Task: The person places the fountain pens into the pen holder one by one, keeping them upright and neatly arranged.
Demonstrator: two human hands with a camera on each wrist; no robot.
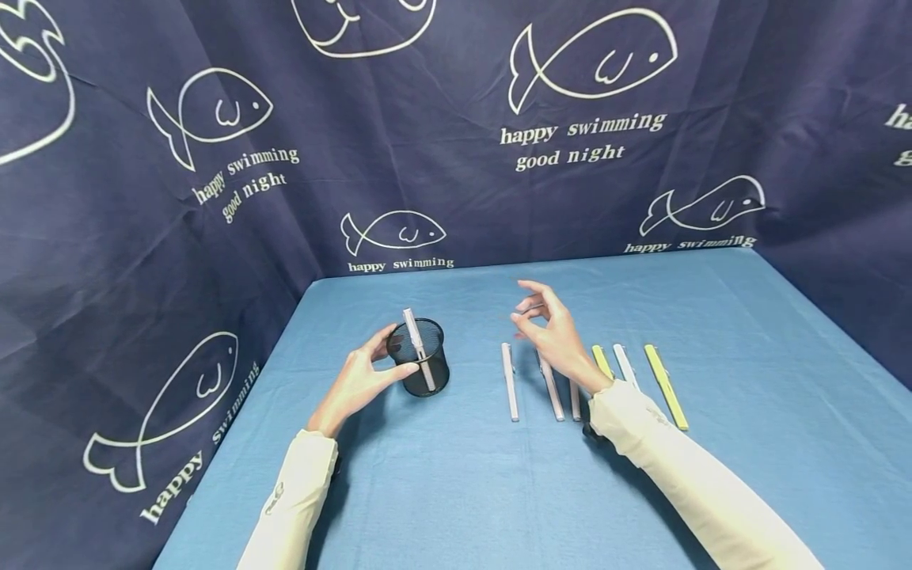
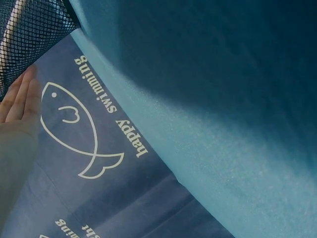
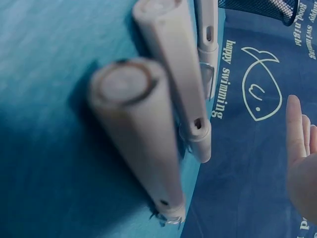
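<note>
A black mesh pen cup stands on the left of the table, with one pale pink pen leaning upright inside. My left hand holds the cup between thumb and fingers; in the left wrist view its fingertips touch the mesh. My right hand hovers over the pens with nothing in it, fingers loosely bent. Three pale pink pens lie nearest to it: a left one, a middle one and one partly behind the wrist. They appear large in the right wrist view, including the closest pen.
Right of the pink pens lie a yellow pen and a white pen, both partly covered by the right arm, and another yellow pen. The blue tablecloth meets a dark fish-print curtain at the back and sides.
</note>
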